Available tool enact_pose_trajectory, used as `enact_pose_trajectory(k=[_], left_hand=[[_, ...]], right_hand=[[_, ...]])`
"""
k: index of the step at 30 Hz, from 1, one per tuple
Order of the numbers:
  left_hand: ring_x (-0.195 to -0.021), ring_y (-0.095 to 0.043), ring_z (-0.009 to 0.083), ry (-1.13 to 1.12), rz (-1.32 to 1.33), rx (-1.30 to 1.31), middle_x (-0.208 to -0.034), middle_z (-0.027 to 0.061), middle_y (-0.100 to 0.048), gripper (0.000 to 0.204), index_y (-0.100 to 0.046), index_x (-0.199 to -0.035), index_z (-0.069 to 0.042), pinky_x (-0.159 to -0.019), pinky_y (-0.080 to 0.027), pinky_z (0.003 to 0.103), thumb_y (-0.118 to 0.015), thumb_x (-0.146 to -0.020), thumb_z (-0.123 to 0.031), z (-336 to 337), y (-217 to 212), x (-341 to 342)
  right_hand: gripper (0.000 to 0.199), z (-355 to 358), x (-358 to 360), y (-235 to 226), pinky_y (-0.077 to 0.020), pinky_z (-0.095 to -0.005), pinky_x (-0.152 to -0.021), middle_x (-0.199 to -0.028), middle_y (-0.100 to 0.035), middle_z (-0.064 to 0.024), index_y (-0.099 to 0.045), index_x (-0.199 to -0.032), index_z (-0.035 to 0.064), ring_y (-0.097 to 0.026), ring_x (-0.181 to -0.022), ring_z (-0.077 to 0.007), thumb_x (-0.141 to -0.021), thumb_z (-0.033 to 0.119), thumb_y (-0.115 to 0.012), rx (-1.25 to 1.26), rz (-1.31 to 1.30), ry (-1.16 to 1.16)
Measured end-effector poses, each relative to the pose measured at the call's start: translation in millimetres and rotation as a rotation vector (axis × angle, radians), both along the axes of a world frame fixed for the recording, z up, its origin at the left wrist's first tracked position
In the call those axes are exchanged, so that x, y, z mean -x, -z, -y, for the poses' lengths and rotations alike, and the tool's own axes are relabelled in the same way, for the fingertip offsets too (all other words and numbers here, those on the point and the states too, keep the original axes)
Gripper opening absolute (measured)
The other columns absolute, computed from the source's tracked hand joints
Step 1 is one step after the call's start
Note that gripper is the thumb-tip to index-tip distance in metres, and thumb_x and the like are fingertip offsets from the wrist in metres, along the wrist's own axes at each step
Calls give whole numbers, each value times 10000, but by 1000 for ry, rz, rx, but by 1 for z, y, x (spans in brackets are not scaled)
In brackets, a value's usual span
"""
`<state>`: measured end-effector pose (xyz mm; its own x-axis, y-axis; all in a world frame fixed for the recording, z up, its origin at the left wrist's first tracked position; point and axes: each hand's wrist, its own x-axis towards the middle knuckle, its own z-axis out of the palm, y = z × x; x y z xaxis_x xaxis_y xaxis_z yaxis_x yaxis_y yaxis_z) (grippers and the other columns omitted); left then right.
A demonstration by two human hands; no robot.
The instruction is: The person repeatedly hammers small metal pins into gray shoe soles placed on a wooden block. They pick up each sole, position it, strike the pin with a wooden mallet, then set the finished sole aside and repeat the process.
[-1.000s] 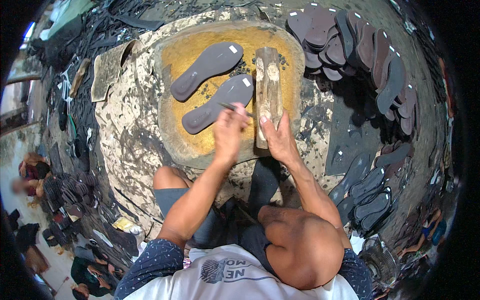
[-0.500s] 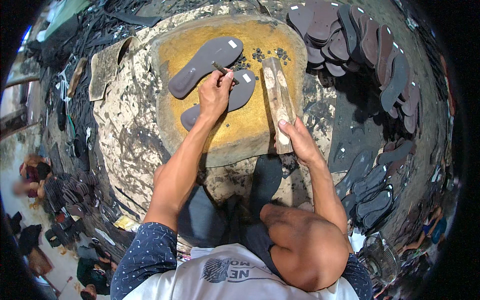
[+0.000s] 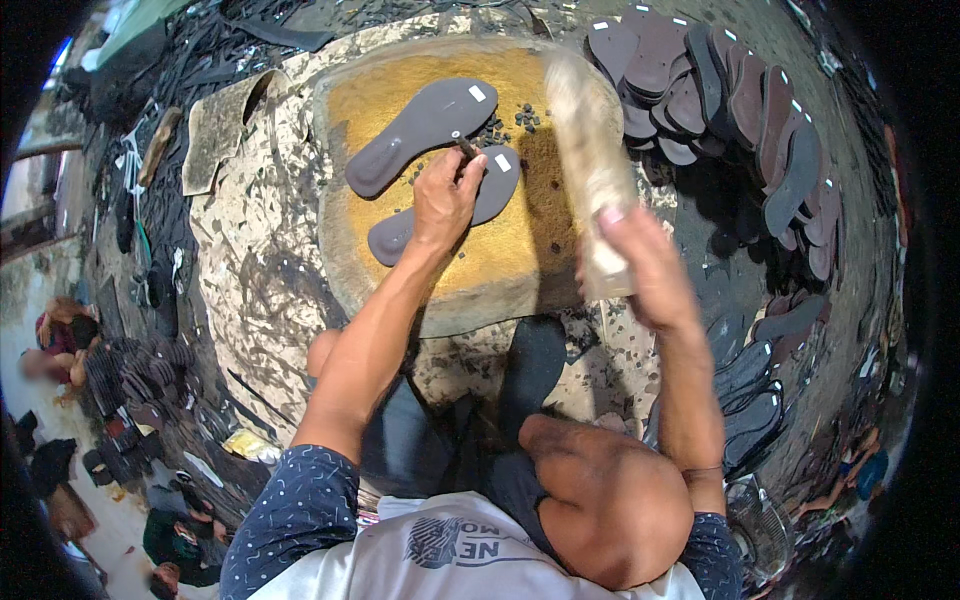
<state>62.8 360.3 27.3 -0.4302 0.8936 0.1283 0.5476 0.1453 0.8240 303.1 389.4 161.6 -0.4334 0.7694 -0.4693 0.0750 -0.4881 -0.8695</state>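
My left hand (image 3: 443,205) pinches a short dark punch (image 3: 467,148), a rod with a pale round end, over the two grey shoe soles. The upper sole (image 3: 415,130) lies slanted, its white sticker at the wide end. Beneath my left hand, the lower sole (image 3: 497,195) is partly covered; where the punch's lower end rests is hidden. My right hand (image 3: 650,262) grips a long wooden mallet (image 3: 588,150), blurred by motion, raised to the right of the soles. Both soles lie on a yellow-topped block (image 3: 400,280). Small black bits (image 3: 527,118) are scattered beside them.
Brown and dark soles (image 3: 745,90) lie in overlapping rows at the far right, with more soles (image 3: 750,420) nearer. Black scraps (image 3: 210,60) heap at the far left. A fan (image 3: 757,525) stands at the lower right; other people sit at both sides.
My right hand has moved right and lifted the wooden mallet off the block's right side. The punch, tilted before, now stands more end-on under my left hand.
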Motion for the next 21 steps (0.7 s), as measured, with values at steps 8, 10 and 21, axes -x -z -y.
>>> enact_pose_trajectory(k=[8,10,21], left_hand=[[-876,-669,355,98,-218,-297,-952,167,-686,212,-692,-1014,-10,-758,-543,437,-780,-871,-139,0,15,-11],[-890,-657,361,119,-229,-294,-952,162,-677,191,-690,-1030,-22,-775,-536,448,-750,-878,-121,2,13,-15],[-831,-676,159,-313,617,-262,-914,89,-705,247,-684,-1099,-27,-770,-564,316,-614,-1045,-257,-45,-12,52]], right_hand=[[677,11,-2,24,-499,-406,-968,-1218,-630,-195,-495,-1381,4,-634,-1079,-284,-949,506,-637,-1055,-151,-153],[663,24,0,77,-494,-448,-987,-1148,-683,-237,-457,-1399,-68,-650,-1080,-425,-960,381,-669,-416,572,-460],[709,16,11,88,-542,-438,-978,-1255,-605,-217,-285,-1544,36,-652,-1071,-221,-1020,410,-582,435,64,-299]])
